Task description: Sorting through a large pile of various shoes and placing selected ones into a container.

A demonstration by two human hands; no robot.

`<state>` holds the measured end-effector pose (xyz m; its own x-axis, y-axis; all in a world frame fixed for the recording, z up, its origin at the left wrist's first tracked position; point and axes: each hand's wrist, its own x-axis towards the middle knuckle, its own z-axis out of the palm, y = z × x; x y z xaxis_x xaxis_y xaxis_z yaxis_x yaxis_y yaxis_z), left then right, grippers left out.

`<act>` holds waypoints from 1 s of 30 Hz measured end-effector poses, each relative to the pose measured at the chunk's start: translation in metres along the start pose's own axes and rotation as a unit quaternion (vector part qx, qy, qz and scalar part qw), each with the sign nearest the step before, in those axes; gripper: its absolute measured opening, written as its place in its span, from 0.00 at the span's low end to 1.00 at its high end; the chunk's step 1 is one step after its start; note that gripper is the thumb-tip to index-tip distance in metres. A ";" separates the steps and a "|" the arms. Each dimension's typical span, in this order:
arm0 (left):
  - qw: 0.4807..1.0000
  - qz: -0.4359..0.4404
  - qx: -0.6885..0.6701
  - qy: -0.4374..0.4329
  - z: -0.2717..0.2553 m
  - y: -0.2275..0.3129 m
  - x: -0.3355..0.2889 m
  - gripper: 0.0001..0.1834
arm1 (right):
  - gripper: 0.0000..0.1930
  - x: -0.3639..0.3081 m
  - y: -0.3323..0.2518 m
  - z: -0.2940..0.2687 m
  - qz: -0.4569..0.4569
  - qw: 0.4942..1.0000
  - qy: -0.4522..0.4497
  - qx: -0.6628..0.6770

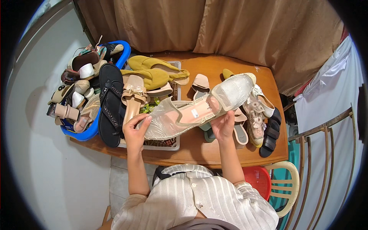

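A pale beige flat shoe (191, 115) with sheer mesh panels and a pink insole is held up over the table, tilted up to the right. My left hand (136, 132) grips its left end, thumb on the mesh. Under its right part, my right hand (224, 124) pinches the shoe's edge. Just behind the left hand lie a tan slide sandal (134, 96) with a gold buckle and a black thong sandal (111, 105). Below the right hand, a beige sandal (240, 134) is partly hidden.
A blue basin (94, 132) heaped with shoes stands at the left. Mustard flats (149, 78) lie on a white crate (176, 143). On the wooden table's (276, 153) right side are a floral espadrille (255, 122) and a black strappy sandal (270, 136). A cream chair (291, 180) stands beside a red stool (257, 180).
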<state>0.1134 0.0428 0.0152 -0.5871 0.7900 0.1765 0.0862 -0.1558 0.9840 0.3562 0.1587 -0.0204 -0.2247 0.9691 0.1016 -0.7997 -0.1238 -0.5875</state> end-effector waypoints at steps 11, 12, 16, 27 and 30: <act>0.994 -0.073 -0.083 -0.015 0.008 -0.017 -0.005 0.09 | 0.34 -0.001 0.005 -0.004 0.008 1.000 0.027 -0.002; 0.992 -0.079 -0.093 -0.013 0.008 -0.017 -0.006 0.09 | 0.33 0.000 0.006 -0.003 0.004 1.000 0.030 0.003; 0.989 -0.101 -0.111 -0.007 0.006 -0.018 -0.008 0.10 | 0.28 -0.001 0.008 0.002 -0.003 0.999 0.035 0.026; 0.977 -0.132 -0.163 -0.020 0.001 -0.026 -0.010 0.11 | 0.27 -0.002 0.011 0.001 0.012 0.999 0.039 0.031; 0.974 -0.141 -0.175 -0.010 0.002 -0.031 -0.010 0.12 | 0.28 -0.005 0.013 0.000 0.014 0.999 0.036 0.032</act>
<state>0.1180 0.0406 -0.0171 -0.5319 0.8414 -0.0958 -0.3581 -0.1209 0.9258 0.3469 0.1523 -0.0283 -0.2081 0.9778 0.0261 -0.8278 -0.1618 -0.5372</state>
